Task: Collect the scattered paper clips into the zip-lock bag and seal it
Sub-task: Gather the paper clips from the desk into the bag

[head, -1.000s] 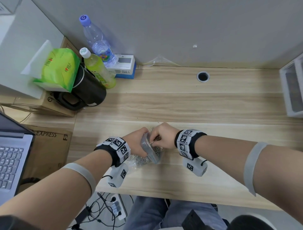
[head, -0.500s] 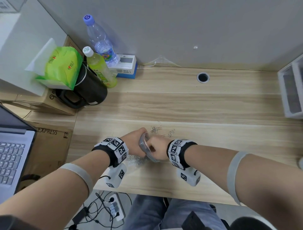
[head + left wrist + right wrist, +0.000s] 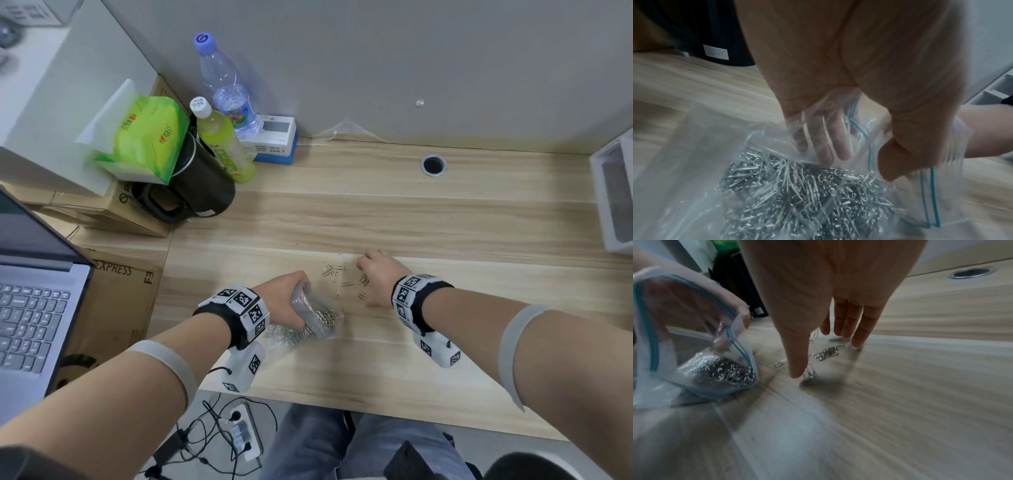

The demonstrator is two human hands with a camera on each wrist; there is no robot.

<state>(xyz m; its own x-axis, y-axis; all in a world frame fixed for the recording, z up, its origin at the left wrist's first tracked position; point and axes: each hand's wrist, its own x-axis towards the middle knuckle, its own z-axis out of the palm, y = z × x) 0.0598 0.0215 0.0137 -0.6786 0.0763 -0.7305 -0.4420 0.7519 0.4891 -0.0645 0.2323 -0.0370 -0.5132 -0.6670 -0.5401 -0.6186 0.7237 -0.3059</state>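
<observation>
A: What could go wrong here?

B: The left hand [image 3: 286, 301] grips the bag [image 3: 313, 317] by its rim, fingers curled round the plastic, mouth gaping toward the right. The bag lies tilted on the counter [image 3: 445, 219] with a heavy wad of clips near that mouth. If the grip tips it lower, I'd expect them to slide back out.

A: And the right hand [image 3: 378, 277]?

B: Empty, fingers straight and spread, tips down over the loose clips [image 3: 334, 271] just beside the bag. They lie flat and thin; a hurried pinch could skate them farther off or miss the odd 1.

A: Changed from 0.5 s ago?

B: Then the right hand was at the bag's mouth, touching the left. Now it is out over the clips, and the hands are apart.
</observation>
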